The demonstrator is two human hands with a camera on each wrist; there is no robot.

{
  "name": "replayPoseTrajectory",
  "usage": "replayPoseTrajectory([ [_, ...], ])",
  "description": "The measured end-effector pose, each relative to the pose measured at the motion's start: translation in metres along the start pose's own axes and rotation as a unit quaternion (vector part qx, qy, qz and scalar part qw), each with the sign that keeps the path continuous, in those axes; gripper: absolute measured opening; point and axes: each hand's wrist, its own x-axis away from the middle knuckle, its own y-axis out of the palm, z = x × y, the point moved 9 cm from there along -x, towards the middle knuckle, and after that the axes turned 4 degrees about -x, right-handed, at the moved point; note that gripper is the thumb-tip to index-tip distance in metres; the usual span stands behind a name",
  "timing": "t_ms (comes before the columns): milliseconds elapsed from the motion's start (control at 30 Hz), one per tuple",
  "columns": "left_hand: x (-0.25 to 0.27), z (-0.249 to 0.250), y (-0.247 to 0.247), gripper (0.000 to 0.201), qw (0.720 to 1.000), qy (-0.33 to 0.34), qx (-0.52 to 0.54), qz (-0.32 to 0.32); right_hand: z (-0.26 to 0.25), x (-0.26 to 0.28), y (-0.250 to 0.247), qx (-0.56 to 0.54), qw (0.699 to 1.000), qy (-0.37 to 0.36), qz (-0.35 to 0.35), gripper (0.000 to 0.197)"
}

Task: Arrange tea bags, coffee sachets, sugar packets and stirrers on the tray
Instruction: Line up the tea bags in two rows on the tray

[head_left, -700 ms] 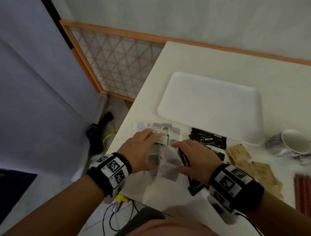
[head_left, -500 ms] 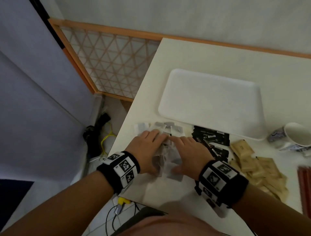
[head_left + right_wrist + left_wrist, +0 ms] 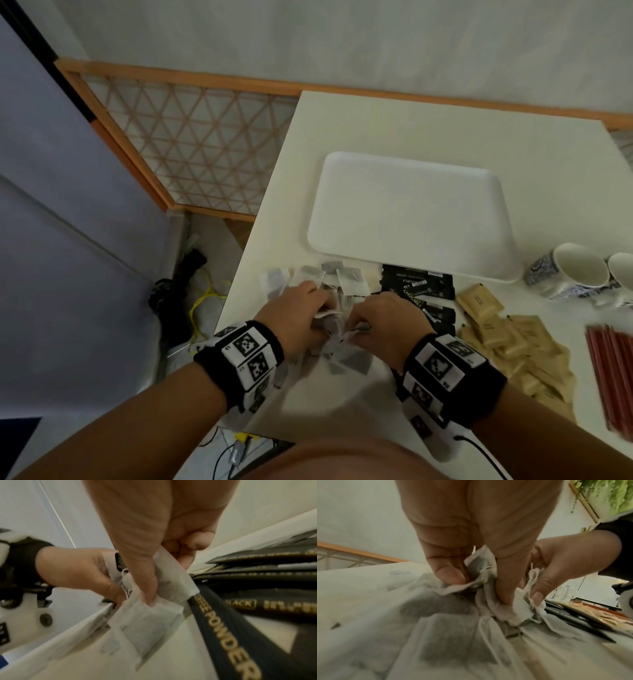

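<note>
Head view: left hand (image 3: pixel 297 317) and right hand (image 3: pixel 383 320) both pinch bunched tea bags (image 3: pixel 337 310) on the table, just short of the tray (image 3: pixel 411 219). Advice: gather strings too, lift together, squeeze lightly.

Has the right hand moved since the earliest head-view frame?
Yes. The right hand has shifted left, off the black coffee sachets and toward the left hand; both now grip the tea bags.

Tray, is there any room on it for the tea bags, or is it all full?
The white tray holds nothing yet, so there is room anywhere inside its rim. The table strip before it is crowded: tea bags under both hands, then black coffee sachets, brown sugar packets, red stirrers. Two cups sit by its right corner.
</note>
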Motion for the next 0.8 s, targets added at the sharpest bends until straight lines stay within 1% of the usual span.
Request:
replayPoseTrajectory([
  [67, 0.0, -0.002, -0.002, 0.029, 0.999, -0.008, 0.032, 0.005, 0.002, -0.001, -0.009, -0.023, 1.0, -0.003, 0.012, 0.018],
  [167, 0.001, -0.003, -0.014, 0.02, 0.995, -0.006, 0.087, 0.038, 0.007, -0.003, -0.023, -0.079, 0.997, -0.006, 0.027, 0.016],
  [267, 0.001, -0.007, -0.03, 0.022, 0.984, -0.017, 0.161, 0.077, 0.015, -0.005, -0.04, -0.159, 0.986, 0.005, 0.042, 0.012],
  [367, -0.003, -0.016, -0.042, 0.012, 0.951, -0.047, 0.288, 0.101, 0.023, -0.007, -0.062, -0.253, 0.965, 0.023, 0.07, 0.014],
  [433, -0.009, -0.016, -0.045, 0.009, 0.921, -0.042, 0.377, 0.09, 0.023, -0.01, -0.074, -0.322, 0.943, 0.022, 0.078, 0.013],
  [533, -0.018, -0.015, -0.046, 0.021, 0.871, -0.043, 0.484, 0.063, 0.019, -0.017, -0.082, -0.39, 0.919, 0.016, 0.053, 0.013],
  [600, -0.024, -0.015, -0.047, 0.025, 0.853, -0.055, 0.517, 0.056, 0.015, -0.022, -0.083, -0.42, 0.907, 0.01, 0.036, 0.014],
  [700, -0.03, -0.01, -0.051, 0.026, 0.831, -0.053, 0.551, 0.048, 0.011, -0.029, -0.081, -0.456, 0.89, 0.011, 0.014, 0.014],
  [800, -0.034, -0.005, -0.05, 0.024, 0.801, -0.042, 0.597, 0.025, 0.013, -0.038, -0.079, -0.458, 0.888, 0.019, 0.026, 0.015],
])
